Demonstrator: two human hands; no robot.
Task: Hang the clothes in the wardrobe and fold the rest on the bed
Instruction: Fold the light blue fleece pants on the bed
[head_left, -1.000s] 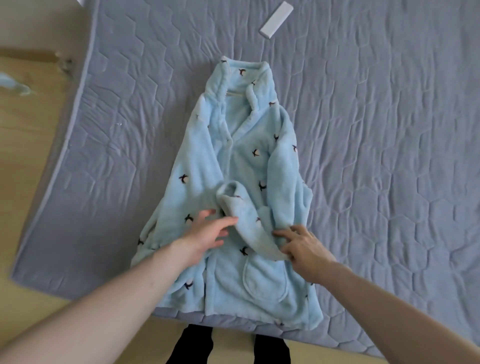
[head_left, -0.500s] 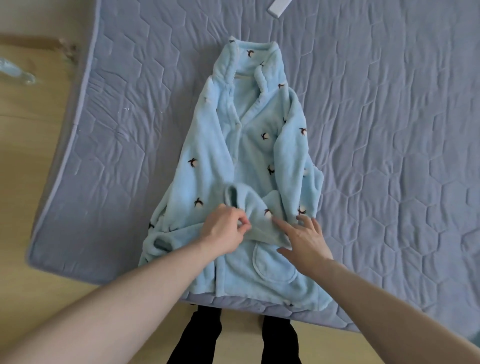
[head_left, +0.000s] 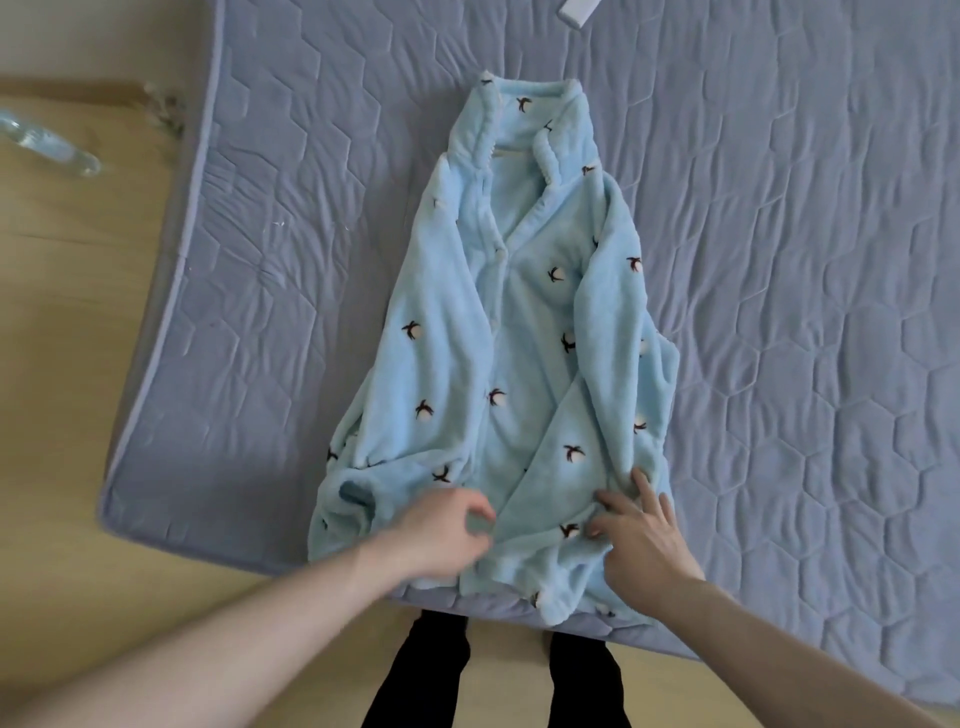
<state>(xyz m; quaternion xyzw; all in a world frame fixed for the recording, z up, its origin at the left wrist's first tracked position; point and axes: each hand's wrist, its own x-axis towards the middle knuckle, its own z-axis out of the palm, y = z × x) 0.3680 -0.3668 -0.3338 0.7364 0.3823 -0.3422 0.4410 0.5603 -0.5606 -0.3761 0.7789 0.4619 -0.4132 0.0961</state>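
Our left hand (head_left: 444, 530) curls its fingers and pinches the fleece at the front edge of the light blue robe (head_left: 519, 322). Our right hand (head_left: 636, 530) presses spread fingers flat on the folded-in sleeve (head_left: 597, 415). The robe lies collar away from us on the quilted mattress (head_left: 805, 260), its hem at the near edge. A clear bottle (head_left: 49, 145) lies on the wooden floor (head_left: 67, 312).

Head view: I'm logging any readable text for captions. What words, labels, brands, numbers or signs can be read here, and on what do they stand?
None can be read.
Blue fleece robe: only a small printed motif, no lettering.
White flat object at the top edge of the mattress: no readable marking.
Clear plastic item on the floor: too blurred to tell.
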